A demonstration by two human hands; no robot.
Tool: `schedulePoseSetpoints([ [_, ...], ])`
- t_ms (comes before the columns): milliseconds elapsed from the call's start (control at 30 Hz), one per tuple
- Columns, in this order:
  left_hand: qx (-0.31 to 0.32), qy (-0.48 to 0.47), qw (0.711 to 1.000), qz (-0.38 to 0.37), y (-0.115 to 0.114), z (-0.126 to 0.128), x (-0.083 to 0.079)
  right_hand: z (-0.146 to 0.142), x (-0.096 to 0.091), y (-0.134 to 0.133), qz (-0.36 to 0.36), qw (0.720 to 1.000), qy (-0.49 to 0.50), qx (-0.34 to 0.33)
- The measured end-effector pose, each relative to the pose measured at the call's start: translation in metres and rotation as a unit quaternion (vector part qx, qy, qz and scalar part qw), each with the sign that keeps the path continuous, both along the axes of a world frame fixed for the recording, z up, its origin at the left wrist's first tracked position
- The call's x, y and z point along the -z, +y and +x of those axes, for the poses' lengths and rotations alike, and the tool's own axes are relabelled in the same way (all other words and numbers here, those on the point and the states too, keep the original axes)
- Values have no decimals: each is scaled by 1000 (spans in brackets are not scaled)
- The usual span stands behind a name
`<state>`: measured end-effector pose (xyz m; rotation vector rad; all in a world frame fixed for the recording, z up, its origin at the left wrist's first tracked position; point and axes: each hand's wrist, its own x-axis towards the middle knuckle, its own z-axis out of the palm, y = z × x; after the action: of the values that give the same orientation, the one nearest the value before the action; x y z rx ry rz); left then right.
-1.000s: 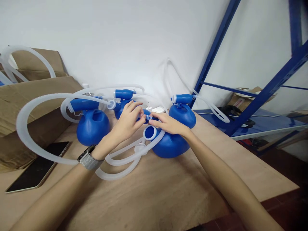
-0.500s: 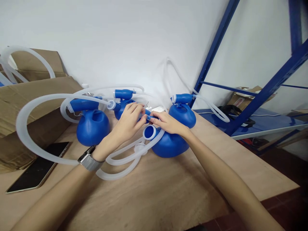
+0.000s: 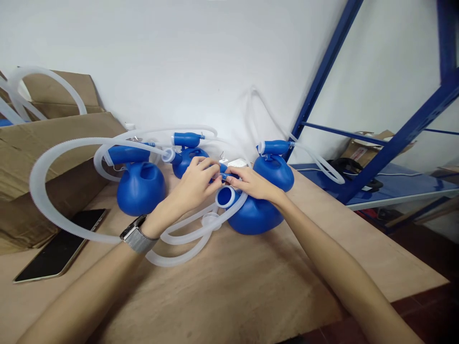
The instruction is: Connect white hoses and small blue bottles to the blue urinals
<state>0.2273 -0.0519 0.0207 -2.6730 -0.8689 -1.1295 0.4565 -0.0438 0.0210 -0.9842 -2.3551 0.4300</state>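
Observation:
My left hand point(image 3: 197, 184), with a watch point(image 3: 138, 234) on its wrist, is closed in a pinch on a small blue plastic piece point(image 3: 224, 176). From the other side, my right hand point(image 3: 255, 182) grips the same piece between thumb and fingers. Fingers hide most of its shape. Just below them lies a round blue urinal bottle point(image 3: 253, 219), its white-rimmed mouth tilted toward me. A translucent corrugated hose point(image 3: 186, 260) loops on the table in front of that bottle. Its white round cap point(image 3: 211, 220) rests among the loops.
More blue urinal bottles stand around: one on the left point(image 3: 141, 191), one behind point(image 3: 180, 167), one on the right point(image 3: 274, 173). Beside a cardboard box point(image 3: 64, 143) lies a phone point(image 3: 59, 248). A blue metal rack point(image 3: 376, 143) adjoins the wooden table point(image 3: 233, 296) at right.
The view has shifted slightly. My hands have drawn a little closer together around the small blue piece, so less of it shows. The bottles rest in the same places.

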Motion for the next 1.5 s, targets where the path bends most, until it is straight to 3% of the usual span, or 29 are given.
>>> schedulePoseSetpoints([
  [400,-15,-25,999,15,1,6,8,0,-2,0,2,1000,-6,-8],
  [700,45,31,998,-19,3,-8,-2,-2,-4,-4,8,1000,-4,1],
  [900,19,63,998,3,2,-9,1,-4,-4,-4,7,1000,7,19],
  [1067,21,44,995,-83,3,-18,-5,-4,-4,-3,-19,995,91,29],
  [1200,41,32,987,-149,16,-28,-4,-5,-3,-2,-57,989,133,8],
  [1333,-8,0,981,-195,39,-41,10,-6,-3,-3,-15,997,78,-23],
  [1500,-72,-40,960,-266,57,-51,33,-3,-6,-4,8,996,86,5],
])
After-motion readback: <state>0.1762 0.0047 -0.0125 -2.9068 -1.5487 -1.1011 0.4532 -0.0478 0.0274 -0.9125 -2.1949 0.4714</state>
